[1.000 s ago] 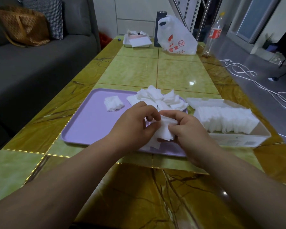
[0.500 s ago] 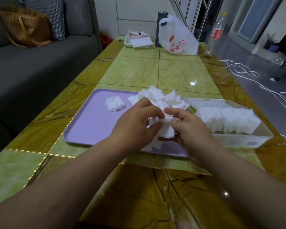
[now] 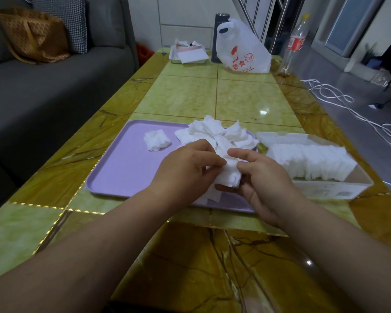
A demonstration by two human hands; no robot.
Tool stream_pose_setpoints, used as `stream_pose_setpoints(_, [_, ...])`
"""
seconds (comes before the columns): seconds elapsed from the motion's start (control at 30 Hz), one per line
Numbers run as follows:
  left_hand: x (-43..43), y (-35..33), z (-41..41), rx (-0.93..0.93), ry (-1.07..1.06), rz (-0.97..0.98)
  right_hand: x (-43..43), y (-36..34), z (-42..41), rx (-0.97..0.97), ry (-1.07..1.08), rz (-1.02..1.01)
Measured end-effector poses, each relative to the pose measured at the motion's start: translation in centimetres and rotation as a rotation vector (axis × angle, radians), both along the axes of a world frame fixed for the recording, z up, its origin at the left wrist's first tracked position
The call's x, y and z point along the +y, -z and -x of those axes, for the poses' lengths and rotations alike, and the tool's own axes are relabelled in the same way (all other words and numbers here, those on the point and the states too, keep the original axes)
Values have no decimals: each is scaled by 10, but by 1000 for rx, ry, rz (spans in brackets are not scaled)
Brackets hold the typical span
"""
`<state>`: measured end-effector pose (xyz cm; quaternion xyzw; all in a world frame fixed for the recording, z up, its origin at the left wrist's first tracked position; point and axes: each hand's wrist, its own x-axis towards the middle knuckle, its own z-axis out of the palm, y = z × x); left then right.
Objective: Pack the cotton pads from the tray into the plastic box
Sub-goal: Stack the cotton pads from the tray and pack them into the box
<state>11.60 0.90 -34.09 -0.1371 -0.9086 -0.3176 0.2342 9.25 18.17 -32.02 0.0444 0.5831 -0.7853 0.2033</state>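
— Where are the hands?

— Close together above the near right part of a lilac rectangular plastic tray (image 3: 122,172). The left hand (image 3: 187,168) and right hand (image 3: 264,177) both clamp a small stack of white square cotton pads (image 3: 229,180), the left pinching it from one side, the right with its thumb on top and fingers curled beneath.

— And the other pads?

— A loose heap of white pads (image 3: 217,134) lies at the tray's far right corner, just beyond the hands. A small separate bunch (image 3: 156,140) sits to the heap's left, apart from it. A few flat pads (image 3: 212,196) lie on the tray under the hands.

— The box?

— A pale, translucent rectangular plastic box (image 3: 334,190) stands on the glossy green-and-amber marbled desk (image 3: 246,98), just beside the tray's right edge. A packed row of upright pads (image 3: 309,163) fills most of it; the near right end shows bare.

— What else is in view?

— At the desk's far end: a white plastic carrier bag with red print (image 3: 242,53), a dark cylindrical flask (image 3: 220,26) partly behind it, a clear plastic bottle with a red label (image 3: 295,44), and a small white tray holding papers (image 3: 187,56). A grey sofa (image 3: 43,86) runs along the left, carrying a brown patterned bag (image 3: 32,37). White cable (image 3: 334,96) loops over the floor at right.
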Motion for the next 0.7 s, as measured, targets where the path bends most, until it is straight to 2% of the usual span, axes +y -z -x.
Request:
stream_pose_setpoints(0.13, [0, -2, 0, 44, 16, 5, 1, 0, 3, -50, 55, -1])
stream_pose_setpoints(0.3, [0, -11, -1, -27, 82, 13, 3, 1, 6, -28, 66, -73])
stream_pose_setpoints(0.5, [3, -15, -4, -58, 89, 65, 5, 1, 5, 94, 5, -251])
stream_pose_setpoints(0.7, [1, -11, -1, -94, 34, 21, 6, 2, 2, 224, -105, -255])
